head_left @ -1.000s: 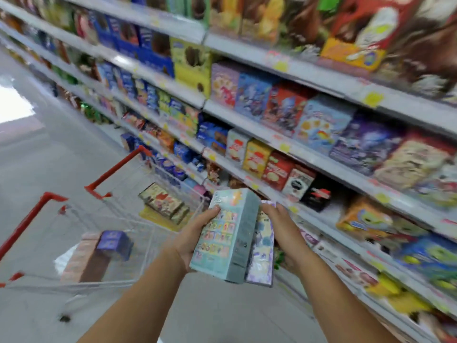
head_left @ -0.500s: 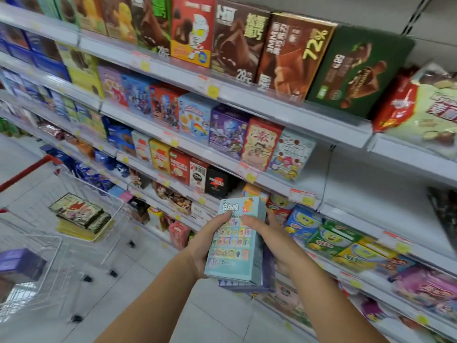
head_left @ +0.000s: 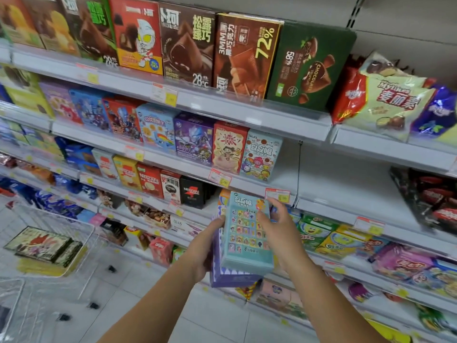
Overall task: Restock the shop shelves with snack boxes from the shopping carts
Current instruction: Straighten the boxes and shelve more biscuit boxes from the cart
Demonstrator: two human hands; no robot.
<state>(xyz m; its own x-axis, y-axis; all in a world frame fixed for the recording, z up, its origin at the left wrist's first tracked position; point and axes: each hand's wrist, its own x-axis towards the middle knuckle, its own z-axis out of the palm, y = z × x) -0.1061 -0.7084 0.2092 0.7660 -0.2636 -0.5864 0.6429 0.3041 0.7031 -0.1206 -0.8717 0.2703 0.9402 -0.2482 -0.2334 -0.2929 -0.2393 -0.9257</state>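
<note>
Shop shelves behind; left hand clamped round purple box, right hand pinching teal box.

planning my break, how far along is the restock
Done: most rows on the shelves look full. In hand: the left hand and right hand hold a teal box stacked on a purple box, neither shelved yet. Left: a gap beside the matching shelf box, plus flat boxes in the cart.
</note>
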